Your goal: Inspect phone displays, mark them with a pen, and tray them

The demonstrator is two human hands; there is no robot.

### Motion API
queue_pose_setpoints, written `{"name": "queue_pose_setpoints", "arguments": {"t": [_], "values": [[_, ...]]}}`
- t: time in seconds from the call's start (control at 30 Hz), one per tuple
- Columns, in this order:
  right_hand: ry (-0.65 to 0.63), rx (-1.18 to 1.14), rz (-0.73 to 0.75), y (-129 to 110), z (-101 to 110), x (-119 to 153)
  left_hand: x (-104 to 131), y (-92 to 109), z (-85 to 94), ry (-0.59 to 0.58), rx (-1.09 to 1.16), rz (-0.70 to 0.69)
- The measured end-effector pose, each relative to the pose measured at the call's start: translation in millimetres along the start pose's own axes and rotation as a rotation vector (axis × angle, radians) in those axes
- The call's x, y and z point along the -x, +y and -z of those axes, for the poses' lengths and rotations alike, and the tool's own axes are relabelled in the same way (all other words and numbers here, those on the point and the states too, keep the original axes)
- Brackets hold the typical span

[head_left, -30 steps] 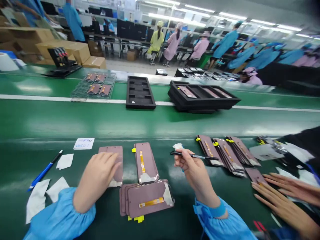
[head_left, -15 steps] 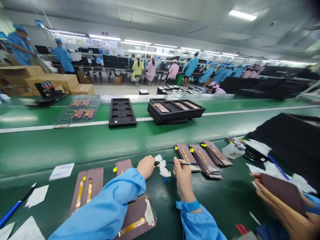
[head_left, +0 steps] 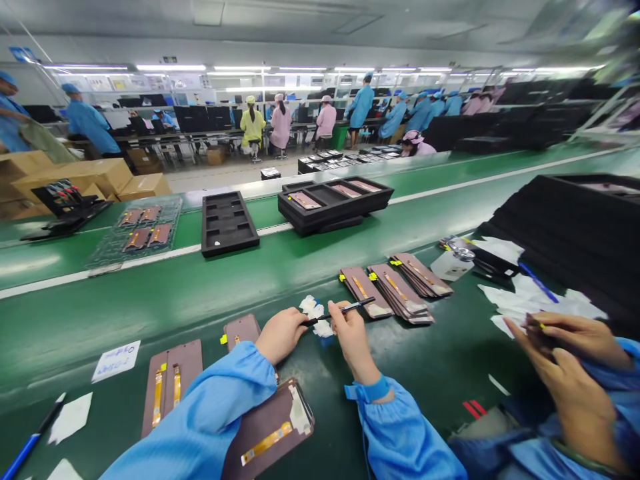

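Note:
My left hand (head_left: 281, 335) is closed on the left end of a thin black pen-like tool (head_left: 360, 304). Farther along that tool, the fingers of my right hand (head_left: 351, 339) pinch it. White crumpled tissue (head_left: 324, 329) lies on a blue item just behind and under the tool. A brown panel with an orange flex strip (head_left: 273, 423) rests partly beneath my left forearm. Beside my left wrist is another brown panel (head_left: 243, 330) with a yellow tab, and more panels (head_left: 167, 380) lie to the left.
Stacked brown panels (head_left: 403, 293) sit beyond my right hand. At right, another person's hands (head_left: 580, 373) hold a dark piece near white papers (head_left: 540, 297). Black trays (head_left: 230, 223) stand farther back. A blue pen (head_left: 30, 443) and paper label (head_left: 116, 361) lie left.
My hands have come closer together, and the tool now spans between them over the tissue. The neighbour's hands have turned the panel they hold. The camera view has shifted.

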State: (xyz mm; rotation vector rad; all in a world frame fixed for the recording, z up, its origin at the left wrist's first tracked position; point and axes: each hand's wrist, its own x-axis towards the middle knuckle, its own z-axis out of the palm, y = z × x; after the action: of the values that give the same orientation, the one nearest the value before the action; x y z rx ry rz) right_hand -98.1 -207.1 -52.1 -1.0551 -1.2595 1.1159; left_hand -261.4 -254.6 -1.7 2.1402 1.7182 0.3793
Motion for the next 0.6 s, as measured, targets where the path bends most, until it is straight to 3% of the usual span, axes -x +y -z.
{"name": "queue_pose_setpoints", "arguments": {"t": [0.23, 0.5, 0.6], "values": [[-0.124, 0.011, 0.010, -8.8, -10.2, 8.8, 5.6, 16.3, 6.1, -0.010, 0.059, -0.006], [-0.214, 0.092, 0.059, -28.3, -41.9, 30.6, 25.3, 32.1, -8.4, 0.016, 0.173, 0.064], [-0.217, 0.196, 0.059, -31.7, -39.5, 19.6, 35.3, 30.8, 2.7, 0.019, 0.183, 0.071]]}}
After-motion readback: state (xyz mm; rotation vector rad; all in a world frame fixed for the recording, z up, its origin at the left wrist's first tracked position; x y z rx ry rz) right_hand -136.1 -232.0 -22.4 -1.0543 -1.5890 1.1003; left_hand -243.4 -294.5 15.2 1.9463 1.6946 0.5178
